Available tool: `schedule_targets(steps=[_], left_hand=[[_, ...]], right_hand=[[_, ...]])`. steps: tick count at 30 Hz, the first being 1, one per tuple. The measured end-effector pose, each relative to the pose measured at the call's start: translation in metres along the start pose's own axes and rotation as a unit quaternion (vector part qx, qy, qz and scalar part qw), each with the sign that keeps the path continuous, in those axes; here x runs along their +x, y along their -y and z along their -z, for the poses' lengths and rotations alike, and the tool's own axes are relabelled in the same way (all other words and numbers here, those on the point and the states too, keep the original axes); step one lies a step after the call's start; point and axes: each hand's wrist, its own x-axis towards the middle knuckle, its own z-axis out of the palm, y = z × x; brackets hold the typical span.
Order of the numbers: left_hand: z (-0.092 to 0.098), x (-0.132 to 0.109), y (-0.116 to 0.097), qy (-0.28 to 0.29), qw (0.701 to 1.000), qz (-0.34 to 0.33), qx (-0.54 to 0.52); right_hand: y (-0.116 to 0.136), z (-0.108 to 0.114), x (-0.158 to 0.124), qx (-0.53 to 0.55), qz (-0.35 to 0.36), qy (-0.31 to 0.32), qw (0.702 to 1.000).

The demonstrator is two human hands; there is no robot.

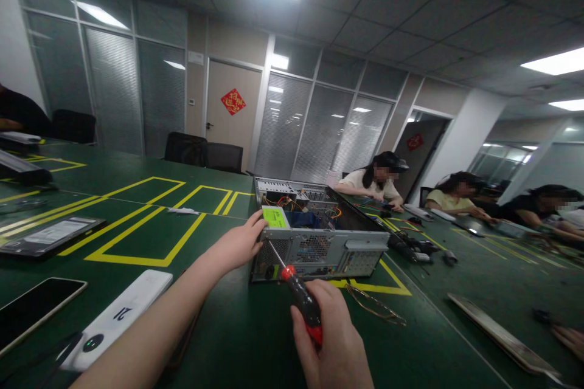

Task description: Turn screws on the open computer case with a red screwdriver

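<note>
An open desktop computer case (360,242) stands on the green table, its grey rear panel facing me. Inside its left end sits a power supply with a yellow-green label (274,217). My left hand (244,242) is closed on the case's left rear corner, beside that label; some fingertips are hidden. My right hand (335,340) is wrapped around the black and red handle of a screwdriver (303,298). The screwdriver's shaft points up and left, its tip at the rear panel near the power supply's vent. Whether the tip sits on a screw is too small to tell.
Yellow tape (132,260) outlines mark the table (219,328). On the left lie a hard drive (52,234), a phone (39,310) and a white device marked 21 (121,316). Eyeglasses (374,304) lie right of the case. Several people work along the far right side.
</note>
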Motion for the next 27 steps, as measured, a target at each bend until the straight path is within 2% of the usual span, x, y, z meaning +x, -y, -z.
schedule_targets(steps=[4, 10, 14, 20, 25, 27], left_hand=[[0.0003, 0.0004, -0.0007, -0.003, 1.000, -0.002, -0.007], [0.0030, 0.0001, -0.0017, 0.003, 1.000, 0.001, -0.010], [0.0019, -0.0001, -0.0014, 0.002, 1.000, 0.004, -0.008], [0.0011, 0.0000, -0.0009, -0.002, 1.000, -0.002, 0.000], [0.0024, -0.0001, -0.0018, -0.001, 1.000, -0.003, -0.005], [0.0028, -0.0002, -0.0024, 0.000, 1.000, -0.003, -0.005]], right_hand=[[0.0005, -0.0125, -0.0086, 0.007, 0.064, -0.031, 0.997], [-0.0029, -0.0080, -0.0093, 0.062, -0.005, 0.008, 0.998], [-0.0021, -0.0081, -0.0092, 0.023, 0.005, -0.033, 0.999], [-0.0044, -0.0082, -0.0098, 0.044, -0.029, 0.022, 0.998], [-0.0041, -0.0091, -0.0106, 0.001, -0.011, -0.023, 1.000], [-0.0034, -0.0087, -0.0113, -0.026, -0.005, -0.018, 0.999]])
